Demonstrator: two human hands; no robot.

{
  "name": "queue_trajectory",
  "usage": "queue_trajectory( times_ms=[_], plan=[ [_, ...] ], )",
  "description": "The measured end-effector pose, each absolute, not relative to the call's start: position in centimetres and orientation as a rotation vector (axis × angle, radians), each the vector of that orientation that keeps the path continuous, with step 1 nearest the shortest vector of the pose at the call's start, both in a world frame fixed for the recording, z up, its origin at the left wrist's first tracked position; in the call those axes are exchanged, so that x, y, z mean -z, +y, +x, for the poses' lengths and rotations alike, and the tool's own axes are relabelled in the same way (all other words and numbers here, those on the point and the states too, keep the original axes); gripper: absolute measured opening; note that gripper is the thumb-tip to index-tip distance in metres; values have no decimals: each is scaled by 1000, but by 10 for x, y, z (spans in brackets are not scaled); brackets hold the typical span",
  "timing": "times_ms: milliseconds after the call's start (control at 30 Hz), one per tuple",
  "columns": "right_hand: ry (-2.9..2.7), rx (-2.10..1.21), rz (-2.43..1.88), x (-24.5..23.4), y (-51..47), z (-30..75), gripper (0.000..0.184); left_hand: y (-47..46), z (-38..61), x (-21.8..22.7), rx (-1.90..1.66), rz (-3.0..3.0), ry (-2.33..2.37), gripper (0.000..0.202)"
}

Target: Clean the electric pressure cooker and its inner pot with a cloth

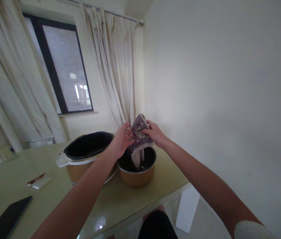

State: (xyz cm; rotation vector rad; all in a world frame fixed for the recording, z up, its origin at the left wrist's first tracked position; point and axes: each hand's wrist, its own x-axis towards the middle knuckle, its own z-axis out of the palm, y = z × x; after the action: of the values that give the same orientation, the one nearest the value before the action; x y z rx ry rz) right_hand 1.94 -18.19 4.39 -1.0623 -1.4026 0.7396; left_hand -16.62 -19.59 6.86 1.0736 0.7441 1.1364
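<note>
A purple towel with a pale floral pattern and pale border hangs folded above a round inner pot. Its lower end dips into the pot's dark opening. My right hand grips the towel's right side, thumb in front. At the towel's left edge is my left hand, fingers stretched and apart; whether they touch the cloth is hard to tell. The pot has a dark inside and an orange-brown outside. Left of it stands a rice cooker body, partly hidden behind my left forearm.
Both vessels stand on a greenish table near its front edge. A dark flat device and a small packet lie at the left. A wall rises on the right, and a curtain hangs behind.
</note>
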Motion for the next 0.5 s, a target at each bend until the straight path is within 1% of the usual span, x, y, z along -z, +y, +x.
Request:
queue_trajectory(
  times_ms=[100,133,167,200,233,267,333,367,500],
  plan=[
    [-1300,-768,-1222,-23,-190,74,49,-208,-189,-18,-1170,1533,800,48],
    [-1324,-750,-1359,-13,-194,92,53,-213,-196,2,-1147,1747,839,44],
    [-1362,-689,-1540,-3,-199,107,58,-218,-201,22,-1107,1969,901,40],
    [-1410,-552,-1715,8,-203,120,63,-224,-204,40,-1076,2164,985,37],
    [-1451,-439,-1805,19,-207,127,63,-230,-204,56,-1060,2319,1068,33],
    [-1468,-395,-1841,29,-209,130,61,-235,-201,69,-1050,2455,1121,31],
    [-1522,-359,-1834,48,-209,120,59,-245,-187,85,-1017,2681,1162,29],
    [-1575,-357,-1811,57,-206,110,62,-248,-178,90,-994,2765,1172,29],
    [-1886,-249,-1802,84,-184,68,92,-250,-148,97,-969,2884,1263,37]
  ],
)
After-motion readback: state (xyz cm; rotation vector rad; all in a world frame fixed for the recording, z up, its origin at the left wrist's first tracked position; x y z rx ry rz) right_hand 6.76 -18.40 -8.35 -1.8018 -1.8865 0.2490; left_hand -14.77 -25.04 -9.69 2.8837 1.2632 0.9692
